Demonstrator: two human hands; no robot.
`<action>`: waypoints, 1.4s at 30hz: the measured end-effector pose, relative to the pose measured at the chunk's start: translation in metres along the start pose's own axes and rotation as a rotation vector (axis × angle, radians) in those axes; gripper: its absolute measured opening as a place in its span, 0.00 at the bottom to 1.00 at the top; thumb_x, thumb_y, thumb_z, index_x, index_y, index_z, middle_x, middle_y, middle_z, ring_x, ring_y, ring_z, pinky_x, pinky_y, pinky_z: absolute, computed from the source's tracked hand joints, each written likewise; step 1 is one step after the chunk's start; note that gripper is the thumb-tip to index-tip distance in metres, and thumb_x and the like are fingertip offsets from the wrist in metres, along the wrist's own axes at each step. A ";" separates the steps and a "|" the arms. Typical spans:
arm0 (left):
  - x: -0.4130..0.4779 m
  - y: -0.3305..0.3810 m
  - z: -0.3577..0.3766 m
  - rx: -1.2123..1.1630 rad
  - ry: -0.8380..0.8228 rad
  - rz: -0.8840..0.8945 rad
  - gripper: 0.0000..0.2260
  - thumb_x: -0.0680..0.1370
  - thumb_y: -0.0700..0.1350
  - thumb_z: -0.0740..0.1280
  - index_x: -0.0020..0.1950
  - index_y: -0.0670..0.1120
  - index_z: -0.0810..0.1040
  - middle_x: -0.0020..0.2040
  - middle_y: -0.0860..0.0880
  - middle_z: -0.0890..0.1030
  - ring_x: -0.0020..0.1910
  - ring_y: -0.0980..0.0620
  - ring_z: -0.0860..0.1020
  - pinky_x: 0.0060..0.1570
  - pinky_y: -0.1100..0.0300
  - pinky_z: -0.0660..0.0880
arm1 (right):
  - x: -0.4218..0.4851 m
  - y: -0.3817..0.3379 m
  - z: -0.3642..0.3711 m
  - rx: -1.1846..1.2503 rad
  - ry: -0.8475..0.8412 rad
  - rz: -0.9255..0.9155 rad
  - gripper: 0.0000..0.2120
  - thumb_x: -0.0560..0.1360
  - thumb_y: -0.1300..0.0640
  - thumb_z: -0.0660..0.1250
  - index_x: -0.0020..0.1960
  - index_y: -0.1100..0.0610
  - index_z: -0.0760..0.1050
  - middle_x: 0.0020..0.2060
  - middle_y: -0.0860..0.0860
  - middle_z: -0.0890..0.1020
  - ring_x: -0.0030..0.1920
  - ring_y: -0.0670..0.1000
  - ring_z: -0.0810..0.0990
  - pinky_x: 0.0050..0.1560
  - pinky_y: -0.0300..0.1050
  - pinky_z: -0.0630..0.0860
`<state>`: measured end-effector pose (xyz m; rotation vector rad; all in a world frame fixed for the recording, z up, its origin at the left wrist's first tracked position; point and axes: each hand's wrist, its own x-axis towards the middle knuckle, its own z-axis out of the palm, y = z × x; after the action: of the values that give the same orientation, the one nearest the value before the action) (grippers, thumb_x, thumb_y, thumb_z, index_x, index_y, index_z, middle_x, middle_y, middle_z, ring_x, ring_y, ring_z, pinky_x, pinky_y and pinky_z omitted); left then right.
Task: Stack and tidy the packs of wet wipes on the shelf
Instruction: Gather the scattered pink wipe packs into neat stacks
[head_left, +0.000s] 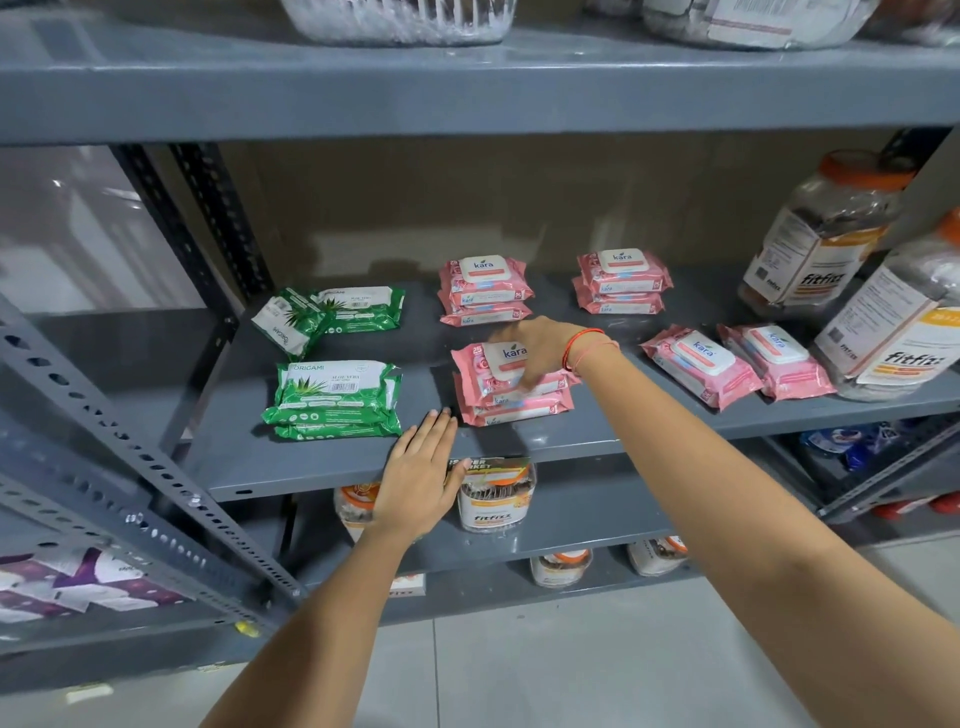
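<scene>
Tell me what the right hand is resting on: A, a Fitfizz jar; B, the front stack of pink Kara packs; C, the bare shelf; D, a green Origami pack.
B: the right hand lies on the front pink Kara stack, fingers over its top pack.

Both bare arms reach forward, the left hand (422, 475) lying flat and palm down with its fingers straight and close together, and the right hand (537, 353), with red threads around its wrist, stretched out farther with blurry fingers bent down.
</scene>
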<state>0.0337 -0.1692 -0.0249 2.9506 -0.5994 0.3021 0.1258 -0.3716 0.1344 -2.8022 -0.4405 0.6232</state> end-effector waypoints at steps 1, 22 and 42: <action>0.000 0.000 0.000 -0.004 0.007 0.001 0.26 0.81 0.56 0.52 0.75 0.43 0.56 0.75 0.46 0.61 0.75 0.49 0.56 0.72 0.53 0.51 | 0.000 0.000 0.001 0.003 0.004 -0.014 0.38 0.68 0.62 0.74 0.74 0.56 0.61 0.70 0.54 0.69 0.69 0.57 0.69 0.68 0.53 0.67; 0.052 0.072 -0.046 -0.339 0.349 -0.005 0.31 0.78 0.58 0.55 0.76 0.43 0.52 0.77 0.45 0.50 0.76 0.51 0.47 0.73 0.54 0.47 | -0.021 0.074 -0.003 0.053 0.318 -0.097 0.43 0.68 0.50 0.75 0.75 0.58 0.57 0.73 0.58 0.65 0.73 0.58 0.63 0.72 0.55 0.61; 0.110 0.163 0.030 -0.087 -0.122 0.300 0.29 0.80 0.57 0.53 0.76 0.44 0.51 0.78 0.47 0.52 0.76 0.52 0.50 0.73 0.57 0.48 | -0.060 0.228 0.020 0.139 0.312 0.607 0.49 0.64 0.38 0.74 0.73 0.62 0.56 0.70 0.61 0.67 0.69 0.62 0.67 0.69 0.54 0.66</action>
<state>0.0734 -0.3639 -0.0183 2.8057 -1.0466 0.1183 0.1199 -0.6001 0.0730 -2.8076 0.5091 0.2869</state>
